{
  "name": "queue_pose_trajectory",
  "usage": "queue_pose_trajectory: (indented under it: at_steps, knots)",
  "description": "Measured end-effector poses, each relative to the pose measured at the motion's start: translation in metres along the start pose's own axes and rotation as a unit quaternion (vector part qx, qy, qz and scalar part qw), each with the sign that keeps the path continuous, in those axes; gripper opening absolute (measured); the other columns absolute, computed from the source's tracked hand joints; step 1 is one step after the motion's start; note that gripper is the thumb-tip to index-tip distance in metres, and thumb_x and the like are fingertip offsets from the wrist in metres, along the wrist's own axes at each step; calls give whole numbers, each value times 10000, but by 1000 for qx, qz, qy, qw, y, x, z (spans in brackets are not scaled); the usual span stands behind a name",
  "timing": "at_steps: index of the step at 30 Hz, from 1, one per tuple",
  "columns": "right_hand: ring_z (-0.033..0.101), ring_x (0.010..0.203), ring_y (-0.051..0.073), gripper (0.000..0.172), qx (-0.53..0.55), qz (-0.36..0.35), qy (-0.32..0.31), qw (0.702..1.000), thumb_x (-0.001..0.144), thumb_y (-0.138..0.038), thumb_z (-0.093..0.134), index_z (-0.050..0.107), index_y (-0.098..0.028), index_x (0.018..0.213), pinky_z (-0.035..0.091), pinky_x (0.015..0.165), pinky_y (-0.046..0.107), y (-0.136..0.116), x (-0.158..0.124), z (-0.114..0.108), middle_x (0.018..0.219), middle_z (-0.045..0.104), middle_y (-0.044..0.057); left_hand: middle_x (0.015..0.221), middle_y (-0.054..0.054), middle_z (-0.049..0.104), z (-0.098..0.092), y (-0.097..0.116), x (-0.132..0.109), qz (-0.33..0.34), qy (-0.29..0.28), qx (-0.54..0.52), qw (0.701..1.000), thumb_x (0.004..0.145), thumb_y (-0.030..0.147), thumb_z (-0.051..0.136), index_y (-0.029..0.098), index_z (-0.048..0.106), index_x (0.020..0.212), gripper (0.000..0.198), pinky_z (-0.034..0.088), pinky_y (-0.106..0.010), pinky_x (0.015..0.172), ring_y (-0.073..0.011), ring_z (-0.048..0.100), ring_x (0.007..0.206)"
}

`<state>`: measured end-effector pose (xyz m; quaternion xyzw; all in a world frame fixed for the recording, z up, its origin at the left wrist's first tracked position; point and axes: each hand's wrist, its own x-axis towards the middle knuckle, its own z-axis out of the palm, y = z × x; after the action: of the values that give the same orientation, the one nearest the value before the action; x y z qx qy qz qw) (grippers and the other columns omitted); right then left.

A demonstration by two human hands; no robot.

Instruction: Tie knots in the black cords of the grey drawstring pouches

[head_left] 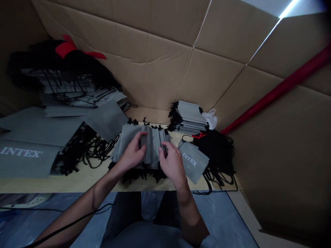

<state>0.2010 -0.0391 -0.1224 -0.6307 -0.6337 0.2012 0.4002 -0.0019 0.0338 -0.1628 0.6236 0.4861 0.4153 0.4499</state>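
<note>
A row of grey drawstring pouches [152, 148] stands on edge in the middle of the board, with black cord ends bunched along its front and back. My left hand [134, 151] is closed on the pouches left of the middle, its fingertips dipping between them. On the right part of the same row, my right hand [171, 159] grips a bunch between thumb and fingers. Just right of that hand lies a small grey pouch [193, 160] printed INTEX. The fingertips are partly hidden among the folds.
Larger grey INTEX bags [28, 155] and a tall pile of bags and black cords [67, 79] fill the left side. A pouch stack [191, 115], a clear plastic bag [210, 119] and a black cord bundle [216, 151] stand right. Cardboard walls [160, 72] enclose the back.
</note>
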Motion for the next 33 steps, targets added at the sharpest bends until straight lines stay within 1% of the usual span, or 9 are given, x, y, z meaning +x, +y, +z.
queue_pose_trajectory:
  at_steps: [6,10,15,18,20,22,27,31,33]
  knots:
    - [838,1224,319,253,-5,15,8,1000,1173,-316,719,810,-184,1369,653,1189,566,3,5,5,1348,867,149,1465,-136,777,1,-4,2,2,-6,20,1000,1171,446,819,194,713,1572,485,742,-504,1038,-292,810,1214]
    - [850,1204,291,254,-1,22,-2,1000,1202,-362,752,812,-188,1377,676,1163,552,2,7,9,1297,878,103,1463,-136,777,2,-5,2,4,-5,28,1000,1171,446,819,193,710,1574,488,742,-506,1040,-294,810,1218]
    - [846,1227,292,317,-14,49,0,999,1218,-444,756,804,-191,1405,691,1162,560,5,12,11,1323,861,108,1452,-133,779,4,-3,4,7,4,38,999,1170,446,819,191,719,1558,475,741,-499,1032,-289,809,1206]
    - [851,1118,262,299,-18,43,-22,999,1230,-473,733,826,-194,1283,706,1092,509,1,13,8,1201,866,81,1464,-135,777,4,0,4,8,9,43,999,1169,443,821,192,723,1552,468,741,-503,1041,-293,807,1222]
    - [843,996,237,323,-14,23,-48,999,1255,-468,681,827,-194,1166,701,1028,467,-6,10,5,1054,854,51,1456,-134,780,4,3,3,7,11,46,999,1169,446,821,189,727,1544,464,739,-504,1042,-293,808,1220]
    - [829,932,232,348,-7,-9,-75,997,1283,-425,596,827,-213,1134,679,997,436,-14,6,1,991,855,49,1436,-131,786,3,5,2,7,11,50,999,1170,458,819,187,729,1539,467,737,-506,1043,-291,810,1210]
    - [821,1113,297,349,8,-88,-133,987,1265,-351,550,849,-254,1116,634,1104,451,-25,-2,-10,1110,895,104,1460,-134,784,3,8,2,10,13,51,999,1156,445,839,188,728,1547,481,728,-536,1088,-305,806,1251]
    - [837,1279,289,283,32,-126,-187,974,1241,-291,604,873,-263,1326,656,1197,469,-24,-7,-23,1333,904,103,1440,-131,788,6,6,4,5,20,49,999,1166,440,826,185,726,1543,466,735,-518,1063,-295,811,1223]
    - [838,1367,276,297,48,-149,-222,962,1239,-267,612,886,-288,1351,636,1289,489,-25,-10,-31,1380,907,74,1428,-130,788,7,5,4,0,26,50,998,1177,462,809,186,720,1550,473,741,-501,1033,-286,814,1193]
